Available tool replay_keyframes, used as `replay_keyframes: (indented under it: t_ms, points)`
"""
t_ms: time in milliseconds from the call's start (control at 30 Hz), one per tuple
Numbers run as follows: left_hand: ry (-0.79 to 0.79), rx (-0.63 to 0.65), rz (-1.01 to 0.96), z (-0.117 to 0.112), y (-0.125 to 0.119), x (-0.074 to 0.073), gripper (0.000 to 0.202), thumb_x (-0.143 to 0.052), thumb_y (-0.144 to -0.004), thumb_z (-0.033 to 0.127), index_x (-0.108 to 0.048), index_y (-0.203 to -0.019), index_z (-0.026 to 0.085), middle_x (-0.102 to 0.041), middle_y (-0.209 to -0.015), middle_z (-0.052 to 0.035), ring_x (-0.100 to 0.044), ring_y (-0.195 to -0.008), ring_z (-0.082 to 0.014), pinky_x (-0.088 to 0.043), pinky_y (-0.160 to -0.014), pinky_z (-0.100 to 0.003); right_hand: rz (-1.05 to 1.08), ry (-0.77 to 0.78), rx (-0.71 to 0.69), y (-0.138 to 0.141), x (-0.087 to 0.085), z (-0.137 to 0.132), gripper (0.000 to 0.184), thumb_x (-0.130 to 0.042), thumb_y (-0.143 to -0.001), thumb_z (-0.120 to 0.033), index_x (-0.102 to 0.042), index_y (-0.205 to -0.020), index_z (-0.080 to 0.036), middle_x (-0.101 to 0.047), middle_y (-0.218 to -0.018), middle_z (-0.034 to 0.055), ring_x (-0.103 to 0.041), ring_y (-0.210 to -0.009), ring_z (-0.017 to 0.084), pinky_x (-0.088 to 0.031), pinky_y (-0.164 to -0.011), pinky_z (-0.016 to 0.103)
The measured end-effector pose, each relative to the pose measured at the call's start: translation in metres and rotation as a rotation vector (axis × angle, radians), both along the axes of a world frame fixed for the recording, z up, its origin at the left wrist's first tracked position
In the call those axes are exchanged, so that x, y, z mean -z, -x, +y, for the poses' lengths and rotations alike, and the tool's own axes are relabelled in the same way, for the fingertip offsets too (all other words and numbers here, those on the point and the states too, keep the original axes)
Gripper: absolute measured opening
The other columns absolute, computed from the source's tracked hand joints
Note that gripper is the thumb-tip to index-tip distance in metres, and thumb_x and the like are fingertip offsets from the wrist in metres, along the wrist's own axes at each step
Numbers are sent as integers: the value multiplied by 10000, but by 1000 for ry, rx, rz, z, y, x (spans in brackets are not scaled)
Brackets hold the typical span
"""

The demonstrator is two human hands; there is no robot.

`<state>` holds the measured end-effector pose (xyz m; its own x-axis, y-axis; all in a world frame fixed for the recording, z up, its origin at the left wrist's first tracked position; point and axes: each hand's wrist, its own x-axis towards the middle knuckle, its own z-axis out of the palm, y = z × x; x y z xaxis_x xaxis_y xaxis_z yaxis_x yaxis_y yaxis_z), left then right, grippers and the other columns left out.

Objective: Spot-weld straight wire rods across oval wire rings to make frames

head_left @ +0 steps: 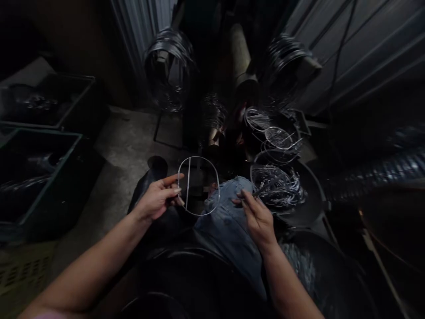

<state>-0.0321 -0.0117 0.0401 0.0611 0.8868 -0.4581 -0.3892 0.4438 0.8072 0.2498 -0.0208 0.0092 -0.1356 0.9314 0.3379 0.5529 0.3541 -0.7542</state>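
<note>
Presently, the left hand (156,199) grips an oval wire frame (188,186) by its left edge, above the lap (229,230). The right hand (257,219), half-closed, sits at a wire pile (277,190) in a black basin (312,199); its hold cannot be confirmed.

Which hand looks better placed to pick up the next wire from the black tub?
Right, probably: the right hand is beside the wire pile in the black tub, while the left hand is holding a wire oval.

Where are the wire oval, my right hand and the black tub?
Wire oval (199,157), head view, top curve.
Right hand (257,219), head view, back of hand.
Black tub (315,208), head view, right wall.
</note>
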Motion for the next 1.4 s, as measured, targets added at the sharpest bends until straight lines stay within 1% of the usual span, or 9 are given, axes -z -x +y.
replay_keyframes:
  t_ms: [100,200,300,433,600,667,833,1233,1400]
  points:
    - [-18,8,-15,8,-5,0,482,-663,-653,133,-572,-1127,141,-515,-649,26,-598,-508,-120,-358,-435,-188,-107,9,-244,10,-27,5,386,-406,-867,-158,-488,-1238,-227,-632,-1013,52,-597,-867,147,-471,-829,312]
    - [-32,-2,-36,13,-7,-2,486,-670,-646,129,-578,-1123,152,-515,-650,30,-590,-505,-114,-387,-451,-200,-340,-49,-371,22,-45,13,445,-447,-841,-212,-435,-1284,-166,-588,-1073,110,-546,-959,214,-458,-818,366]
    - [-56,-7,-68,15,-6,-4,479,-666,-645,116,-586,-1116,162,-502,-631,45,-560,-487,-87,-421,-482,-213,-586,-115,-474,31,-54,22,498,-531,-794,-252,-444,-1266,-117,-569,-1070,140,-486,-1025,271,-381,-857,441]
    - [-51,0,-70,14,-3,-9,492,-663,-634,97,-593,-1115,168,-499,-618,50,-537,-481,-74,-436,-488,-215,-729,-156,-597,37,-58,31,410,-517,-820,-224,-480,-1223,-162,-591,-1026,101,-467,-1058,246,-257,-932,453]
    - [-69,83,-74,13,2,-14,509,-654,-640,102,-582,-1138,175,-514,-618,43,-557,-487,-100,-475,-526,-262,-806,-153,-620,41,-63,36,372,-508,-839,-234,-481,-1206,-180,-604,-951,77,-505,-956,214,-261,-909,423]
    - [-84,97,-50,15,4,-16,502,-643,-646,97,-584,-1138,172,-522,-622,36,-560,-488,-100,-460,-511,-243,-823,-140,-622,43,-66,37,358,-533,-831,-247,-494,-1182,-190,-606,-933,69,-506,-945,210,-257,-906,417]
    - [-101,106,-45,22,6,-15,476,-628,-660,83,-598,-1125,181,-506,-604,40,-530,-486,-71,-407,-473,-188,-863,-136,-629,46,-72,43,320,-565,-819,-279,-524,-1128,-209,-601,-910,48,-510,-921,200,-272,-869,396]
    - [-119,86,-136,46,9,-14,489,-629,-647,71,-599,-1119,194,-498,-658,34,-561,-516,-99,-504,-543,-271,-923,-183,-648,49,-87,71,300,-533,-839,-272,-535,-1130,-198,-598,-896,60,-506,-888,209,-304,-818,381]
    - [-131,87,-151,57,9,-18,470,-636,-657,85,-599,-1113,197,-464,-642,43,-527,-505,-76,-482,-528,-241,-954,-190,-666,50,-98,85,314,-545,-832,-282,-539,-1131,-185,-601,-889,58,-506,-866,198,-305,-802,378]
